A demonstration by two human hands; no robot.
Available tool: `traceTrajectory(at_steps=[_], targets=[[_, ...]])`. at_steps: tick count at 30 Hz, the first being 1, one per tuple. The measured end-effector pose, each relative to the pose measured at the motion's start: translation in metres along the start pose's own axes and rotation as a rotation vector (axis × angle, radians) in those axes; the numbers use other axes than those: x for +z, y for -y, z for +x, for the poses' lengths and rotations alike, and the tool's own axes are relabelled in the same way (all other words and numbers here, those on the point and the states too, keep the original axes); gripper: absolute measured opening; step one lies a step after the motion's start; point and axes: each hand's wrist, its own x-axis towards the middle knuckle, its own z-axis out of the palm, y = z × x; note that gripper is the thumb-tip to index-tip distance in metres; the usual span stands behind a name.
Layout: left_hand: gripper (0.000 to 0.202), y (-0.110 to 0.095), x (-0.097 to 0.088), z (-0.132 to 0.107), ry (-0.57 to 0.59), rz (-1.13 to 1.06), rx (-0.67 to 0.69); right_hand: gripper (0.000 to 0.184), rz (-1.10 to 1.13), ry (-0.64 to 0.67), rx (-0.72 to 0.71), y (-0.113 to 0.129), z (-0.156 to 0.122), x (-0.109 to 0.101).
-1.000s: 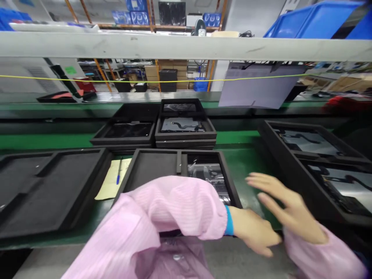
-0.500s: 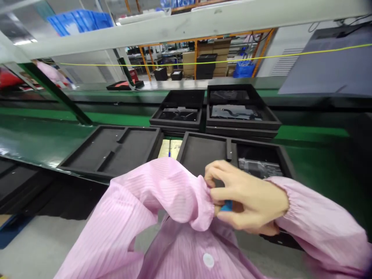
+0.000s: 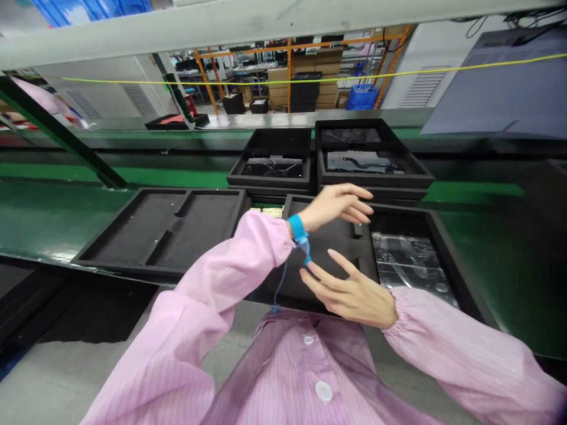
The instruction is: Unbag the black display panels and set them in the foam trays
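A blue wrist strap [image 3: 297, 226] is around my left wrist, with a loose tail and a thin blue cord hanging below it. My left hand [image 3: 340, 205] is stretched out over a black foam tray [image 3: 319, 277] with its fingers extended, holding nothing. Just below it, my right hand [image 3: 354, 294] has its fingers spread. Its fingertips are close to the strap's tail; whether they touch it I cannot tell. In the right compartment of the tray lies a clear-wrapped dark panel [image 3: 410, 268].
To the left is another black tray [image 3: 195, 221] with dividers. Behind stand two stacks of black trays [image 3: 272, 180] [image 3: 376, 177] holding dark panels with cables. Yellow paper [image 3: 268, 211] shows between the front trays. A pale beam [image 3: 274, 20] crosses above the green bench [image 3: 53, 206].
My right hand has come away from my left wrist and opened, leaving the blue strap in view. My left hand has moved up and forward over the tray, and the camera view has shifted.
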Motion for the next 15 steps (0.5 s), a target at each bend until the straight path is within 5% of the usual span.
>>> traceTrajectory(at_steps=[5,7,10,12,15], targets=[[0.018,0.006,-0.028,-0.026,-0.023,0.109,0.056,0.014,0.089,-0.067,0.264,-0.022,-0.035,-0.005],[0.019,0.011,-0.027,-0.054,0.185,0.235,0.102,0.013,0.125,0.003,0.345,-0.038,-0.053,-0.005],[0.039,0.021,-0.021,-0.098,0.886,0.372,0.298,0.02,0.273,0.224,0.443,-0.053,-0.084,0.005],[0.037,0.024,-0.017,-0.117,1.201,0.329,0.413,0.026,0.357,0.303,0.469,-0.056,-0.101,0.015],[0.035,0.027,-0.014,-0.132,1.23,0.323,0.499,0.03,0.405,0.328,0.48,-0.056,-0.119,0.024]])
